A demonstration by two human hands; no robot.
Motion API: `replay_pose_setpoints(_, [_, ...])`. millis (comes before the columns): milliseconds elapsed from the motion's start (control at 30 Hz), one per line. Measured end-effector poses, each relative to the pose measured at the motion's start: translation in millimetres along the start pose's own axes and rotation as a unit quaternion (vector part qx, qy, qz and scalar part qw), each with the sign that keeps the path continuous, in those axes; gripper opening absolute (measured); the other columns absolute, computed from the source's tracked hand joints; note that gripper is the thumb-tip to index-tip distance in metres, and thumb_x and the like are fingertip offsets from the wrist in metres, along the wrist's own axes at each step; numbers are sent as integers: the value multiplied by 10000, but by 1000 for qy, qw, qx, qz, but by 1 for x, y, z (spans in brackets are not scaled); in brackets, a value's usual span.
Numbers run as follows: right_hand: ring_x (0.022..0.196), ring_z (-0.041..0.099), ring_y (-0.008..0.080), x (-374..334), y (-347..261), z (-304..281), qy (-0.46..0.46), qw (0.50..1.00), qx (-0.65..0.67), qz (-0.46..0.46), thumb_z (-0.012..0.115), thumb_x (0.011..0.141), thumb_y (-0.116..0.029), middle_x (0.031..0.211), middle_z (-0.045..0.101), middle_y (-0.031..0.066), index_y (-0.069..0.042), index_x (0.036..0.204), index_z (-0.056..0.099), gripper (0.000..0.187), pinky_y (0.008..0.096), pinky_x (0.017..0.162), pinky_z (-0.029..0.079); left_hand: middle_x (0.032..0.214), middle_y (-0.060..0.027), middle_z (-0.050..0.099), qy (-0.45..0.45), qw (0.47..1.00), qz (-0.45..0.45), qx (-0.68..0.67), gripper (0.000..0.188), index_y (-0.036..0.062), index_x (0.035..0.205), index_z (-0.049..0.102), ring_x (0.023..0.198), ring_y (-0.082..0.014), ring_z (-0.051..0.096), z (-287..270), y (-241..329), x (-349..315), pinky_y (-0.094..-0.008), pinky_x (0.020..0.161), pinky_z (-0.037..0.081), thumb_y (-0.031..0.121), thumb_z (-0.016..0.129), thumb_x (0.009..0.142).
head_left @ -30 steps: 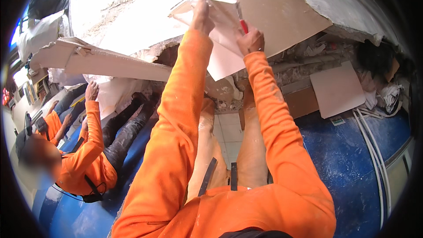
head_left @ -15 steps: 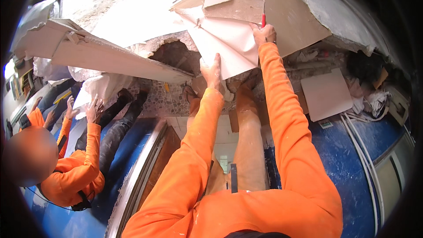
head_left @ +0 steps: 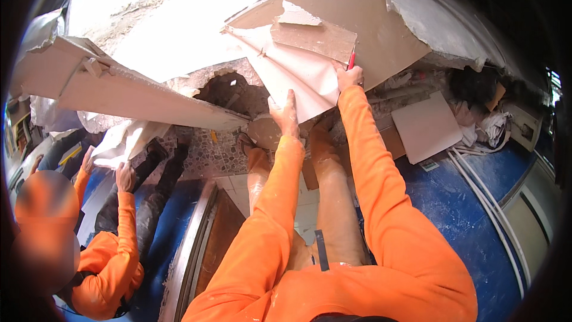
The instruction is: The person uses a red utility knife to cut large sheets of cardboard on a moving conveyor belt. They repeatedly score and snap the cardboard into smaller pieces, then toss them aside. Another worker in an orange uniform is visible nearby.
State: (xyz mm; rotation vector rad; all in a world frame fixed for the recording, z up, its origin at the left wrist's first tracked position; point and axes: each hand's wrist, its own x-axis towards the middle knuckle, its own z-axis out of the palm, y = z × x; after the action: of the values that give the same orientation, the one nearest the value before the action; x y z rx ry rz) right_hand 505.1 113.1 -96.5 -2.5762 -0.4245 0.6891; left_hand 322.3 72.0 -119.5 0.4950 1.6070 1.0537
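A creased off-white sheet [head_left: 304,80] hangs in front of me, its lower edge toward my legs. My left hand [head_left: 285,113] is at its lower left edge, thumb up along its face, fingers closed behind it. At the right edge my right hand [head_left: 349,76] is closed around a slim red tool [head_left: 351,59], which points upward; its exact kind is too small to tell. The right fingers also touch the sheet's edge. Just above lie a brownish flat board piece [head_left: 313,39] and a smaller broken white-edged plasterboard fragment [head_left: 300,14].
A large curved board [head_left: 372,21] stands behind the sheet. Another long broken panel [head_left: 131,86] leans at left, near a hole [head_left: 232,89]. A co-worker in orange [head_left: 107,262] is at left. At right are a square panel [head_left: 426,128] and white pipes [head_left: 488,203].
My hands and the sheet have come slightly lower in view. The small fragment above has tilted. The co-worker's hands, raised and spread before, are now down on a white sheet.
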Motion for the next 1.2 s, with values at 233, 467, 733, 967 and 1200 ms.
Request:
replay_pose_setpoints(233, [1023, 697, 448, -6, 10, -13, -19, 998, -62, 19, 822, 785, -468, 1032, 713, 325, 96, 1011, 716, 617, 482, 898, 539, 1024, -52, 656, -1, 999, -21, -42, 275, -7, 1112, 600, 902, -136, 600, -2, -4, -16, -304, 839, 504, 64, 770, 909])
replay_pose_setpoints(467, [1015, 702, 442, -30, -3, -19, -60, 995, -51, 54, 828, 777, -485, 1026, 715, 325, 98, 1009, 719, 637, 480, 905, 537, 1052, -63, 666, 23, 999, -27, -35, 312, -13, 1153, 592, 923, -147, 609, -7, -4, -11, -312, 859, 507, 60, 769, 907])
replay_pose_setpoints(733, [899, 725, 345, 22, 61, 15, 7, 997, -55, 46, 871, 683, -619, 884, 721, 246, 53, 911, 726, 724, 472, 841, 546, 1239, -184, 599, -38, 992, -7, 119, 692, -26, 1389, 373, 1119, -252, 593, -13, -9, -6, -384, 978, 474, 217, 802, 902])
replay_pose_setpoints(967, [582, 577, 317, -22, 37, -15, -16, 998, 48, -23, 881, 696, -588, 604, 586, 124, -21, 654, 570, 649, 479, 654, 480, 1533, -356, 245, 7, 938, 156, 310, 914, 9, 1522, 237, 1466, -464, 231, -17, 41, 3, -555, 1211, 193, 328, 798, 875])
replay_pose_setpoints(1200, [655, 654, 355, -16, 27, -29, -90, 995, 4, 31, 896, 675, -556, 692, 680, 172, -19, 715, 631, 600, 478, 677, 511, 1658, -316, 101, -187, 687, 406, 572, 717, 216, 1615, 299, 1541, -509, -73, 87, 85, 25, -658, 1215, 10, 476, 570, 1004])
